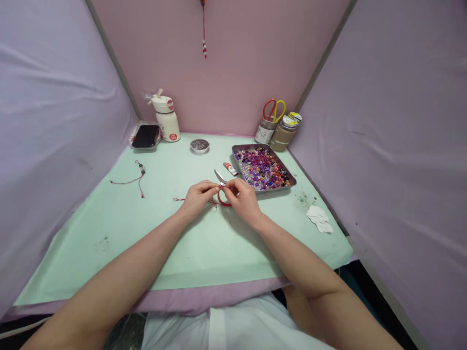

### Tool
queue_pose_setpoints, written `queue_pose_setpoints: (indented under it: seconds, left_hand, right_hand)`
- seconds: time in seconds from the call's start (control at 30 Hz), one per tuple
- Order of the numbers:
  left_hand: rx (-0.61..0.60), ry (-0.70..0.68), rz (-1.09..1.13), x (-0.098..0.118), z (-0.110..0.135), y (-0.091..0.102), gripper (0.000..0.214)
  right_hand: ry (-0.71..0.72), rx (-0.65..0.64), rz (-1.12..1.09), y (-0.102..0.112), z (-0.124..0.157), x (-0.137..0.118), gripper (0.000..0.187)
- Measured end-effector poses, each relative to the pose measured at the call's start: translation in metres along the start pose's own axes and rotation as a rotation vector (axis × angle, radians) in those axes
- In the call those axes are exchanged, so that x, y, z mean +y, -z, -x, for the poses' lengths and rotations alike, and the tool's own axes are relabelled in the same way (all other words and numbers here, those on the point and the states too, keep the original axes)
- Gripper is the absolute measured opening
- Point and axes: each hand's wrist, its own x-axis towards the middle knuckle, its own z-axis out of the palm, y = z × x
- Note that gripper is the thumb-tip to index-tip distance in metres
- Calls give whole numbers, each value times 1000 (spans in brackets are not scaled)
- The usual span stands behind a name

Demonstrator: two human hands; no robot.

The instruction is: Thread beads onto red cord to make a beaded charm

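Both my hands meet at the middle of the pale green table [204,243]. My left hand [199,195] pinches a thin red cord [223,201], whose loose end trails left on the table. My right hand [242,197] is closed on the same cord, which loops red between the two hands. Just beyond my fingertips lie small metal scissors [219,176]. A metal tray [289,173] full of purple, red and clear beads sits close to the right of my right hand.
A red-and-white lighter [230,168] lies beside the tray. Farther back stand a round bead tin [199,146], a white bottle [167,119], a phone in a case [145,135] and jars with scissors [273,124]. A finished red cord [135,179] lies left; crumpled tissue [319,218] right.
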Motion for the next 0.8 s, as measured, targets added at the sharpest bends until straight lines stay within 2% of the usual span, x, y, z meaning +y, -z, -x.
queue_pose_setpoints:
  seconds: [0.33, 0.8]
  left_hand:
    - [-1, 10, 21, -7, -2, 0, 24]
    - [-36, 60, 134, -14, -4, -1, 27]
  right_hand:
    - [-99, -23, -133, -2, -1, 2, 12]
    - [55, 32, 10, -3, 0, 0, 12]
